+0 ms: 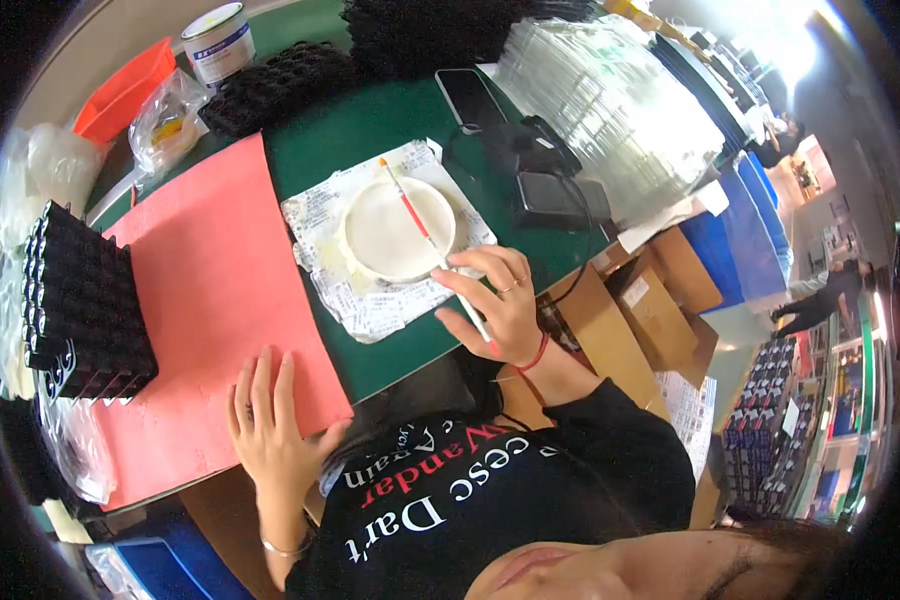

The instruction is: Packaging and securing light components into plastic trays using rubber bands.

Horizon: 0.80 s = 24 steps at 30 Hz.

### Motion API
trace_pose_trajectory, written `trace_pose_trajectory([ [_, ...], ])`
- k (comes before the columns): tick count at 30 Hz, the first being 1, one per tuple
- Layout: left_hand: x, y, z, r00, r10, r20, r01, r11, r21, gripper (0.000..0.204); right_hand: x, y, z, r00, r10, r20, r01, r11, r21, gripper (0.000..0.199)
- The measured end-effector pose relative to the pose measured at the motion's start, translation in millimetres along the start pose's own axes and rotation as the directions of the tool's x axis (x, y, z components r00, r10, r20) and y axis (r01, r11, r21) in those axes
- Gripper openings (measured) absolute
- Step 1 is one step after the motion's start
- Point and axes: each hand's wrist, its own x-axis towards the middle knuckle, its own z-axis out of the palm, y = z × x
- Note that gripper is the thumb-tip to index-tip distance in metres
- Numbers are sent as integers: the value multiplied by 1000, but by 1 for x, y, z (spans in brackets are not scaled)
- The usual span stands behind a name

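My right hand [495, 300] holds a thin red-and-white brush [420, 222] by its lower end. The brush lies slanted across a shallow white round dish [375, 240], its tip near the dish's far rim. The dish rests on crumpled printed paper [370, 305] on a green table [370, 120]. My left hand [270, 425] lies flat, fingers spread, on the near edge of a large pink sheet [205, 270]. It holds nothing.
A stack of black trays [85, 305] stands at the left on the pink sheet. Further back are an orange bin [120, 90], a white tub [218, 42], more black trays [280, 85], a phone [470, 97], black devices [550, 195] and clear plastic trays [610, 100]. Cardboard boxes [640, 300] sit at the right.
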Motion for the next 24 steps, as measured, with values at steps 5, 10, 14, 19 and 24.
trace_pose_trajectory([
  [5,5,5,2,989,-67,-131,58,996,-71,71,-42,1,3,989,-83,-124,64,987,-150,60],
  [10,5,-2,18,977,71,-203,-75,997,-12,61,-129,-4,8,918,247,-310,-331,909,-254,62],
  [14,5,-1,22,954,164,-251,-150,986,74,48,-233,-13,55,511,809,-292,-858,459,-231,58],
  [19,1,4,22,959,186,-215,-178,983,54,51,-379,-23,104,-201,945,-258,-851,-38,524,50],
  [24,2,4,18,953,184,-239,-163,981,105,45,-357,-37,63,-423,903,-70,-385,-110,916,44],
])
